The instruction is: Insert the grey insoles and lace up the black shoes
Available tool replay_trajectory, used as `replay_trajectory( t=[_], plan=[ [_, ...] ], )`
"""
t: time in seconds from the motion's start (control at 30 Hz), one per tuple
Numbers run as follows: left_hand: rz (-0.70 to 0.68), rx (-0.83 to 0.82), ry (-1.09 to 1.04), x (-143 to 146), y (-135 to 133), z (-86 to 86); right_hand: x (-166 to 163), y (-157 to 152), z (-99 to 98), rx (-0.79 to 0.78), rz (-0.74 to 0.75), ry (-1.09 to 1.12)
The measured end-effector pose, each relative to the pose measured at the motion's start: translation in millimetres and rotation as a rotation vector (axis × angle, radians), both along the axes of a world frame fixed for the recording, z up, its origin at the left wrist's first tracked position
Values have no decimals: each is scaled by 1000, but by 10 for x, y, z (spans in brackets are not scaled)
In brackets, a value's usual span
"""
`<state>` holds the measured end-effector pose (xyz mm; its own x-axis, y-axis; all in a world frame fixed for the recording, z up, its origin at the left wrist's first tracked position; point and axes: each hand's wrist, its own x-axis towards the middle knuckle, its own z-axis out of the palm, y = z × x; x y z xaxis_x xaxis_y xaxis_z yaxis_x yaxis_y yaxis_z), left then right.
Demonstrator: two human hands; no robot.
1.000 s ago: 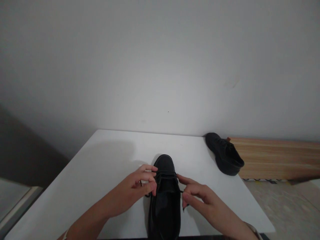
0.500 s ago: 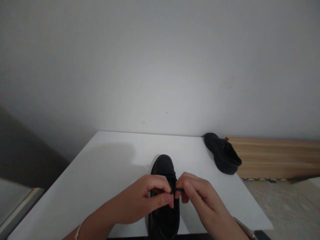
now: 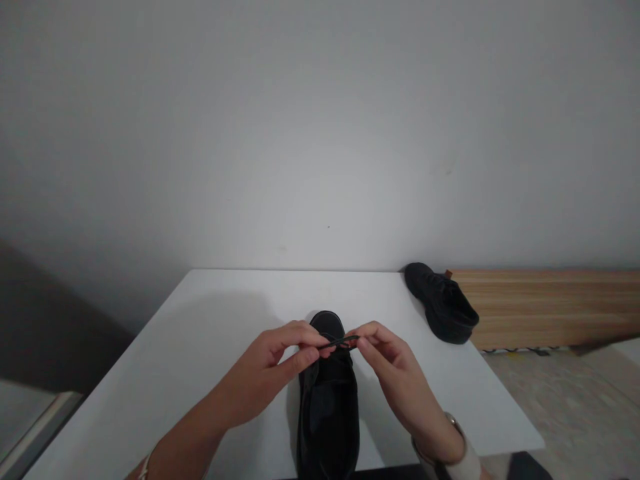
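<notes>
A black shoe point(image 3: 329, 427) stands at the near edge of the white table, its toe pointing to the wall. Above its lacing area, a dark shoelace point(image 3: 343, 342) stretches between my two hands. My left hand point(image 3: 280, 363) pinches the lace from the left with thumb and fingers. From the right, my right hand point(image 3: 390, 363) grips the lace between thumb and forefinger. The lace looks crossed or looped between the fingertips; its exact shape is too small to tell. Both hands hover over the front of the shoe, hiding part of the toe.
A second black shoe point(image 3: 441, 303) lies at the table's far right edge. The white table point(image 3: 220, 333) meets a plain wall point(image 3: 320, 167) behind. To the right are a wooden board point(image 3: 540, 307) and the floor point(image 3: 525, 393) below.
Both hands have moved forward, up and slightly apart from over the shoe's opening. More of the lace now shows between them, and the shoe's inside is uncovered.
</notes>
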<state>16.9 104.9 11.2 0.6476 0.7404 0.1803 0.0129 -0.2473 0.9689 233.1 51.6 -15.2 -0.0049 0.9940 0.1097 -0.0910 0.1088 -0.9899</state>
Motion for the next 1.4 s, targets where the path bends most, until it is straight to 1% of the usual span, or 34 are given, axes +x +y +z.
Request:
replay_trajectory(
  t=[0.07, 0.13, 0.2, 0.27, 0.33, 0.4, 0.53, 0.63, 0.7, 0.73, 0.83, 0.97, 1.07, 1.13, 1.27, 1.4],
  plan=[
    [99, -67, -47, -36, 16, -133, 15, -6, -83, -6, -20, 192],
    [176, -181, -151, -52, 10, -256, 20, -24, -145, -4, -36, 343],
    [209, -314, -320, -48, -10, -339, 23, -43, -169, -7, -69, 456],
    [218, -426, -487, -34, -28, -375, 33, -54, -162, -5, -143, 537],
    [243, -485, -591, -24, -32, -381, 55, -59, -155, 0, -225, 552],
    [288, -511, -635, -23, -18, -388, 93, -68, -180, 2, -270, 498],
    [358, -508, -587, -66, 40, -480, 241, -124, -359, 37, -276, 291],
    [406, -394, -429, -138, 69, -585, 382, -191, -478, 63, -257, 125],
    [395, -290, -247, -192, 61, -631, 440, -228, -492, 77, -207, -27],
    [369, -241, -148, -213, 48, -641, 449, -241, -481, 87, -175, -113],
    [269, -87, 100, -241, -13, -620, 402, -250, -419, 125, -84, -355],
    [209, 180, 321, -209, -75, -561, 305, -228, -358, 160, -25, -549],
    [176, 372, 378, -173, -80, -554, 291, -219, -323, 206, -6, -610],
    [150, 468, 397, -146, -77, -558, 293, -222, -297, 221, 8, -635],
    [126, 597, 448, -98, -87, -542, 268, -231, -263, 220, 29, -675],
    [109, 717, 508, -87, -118, -498, 225, -234, -294, 220, 12, -709]
  ],
)
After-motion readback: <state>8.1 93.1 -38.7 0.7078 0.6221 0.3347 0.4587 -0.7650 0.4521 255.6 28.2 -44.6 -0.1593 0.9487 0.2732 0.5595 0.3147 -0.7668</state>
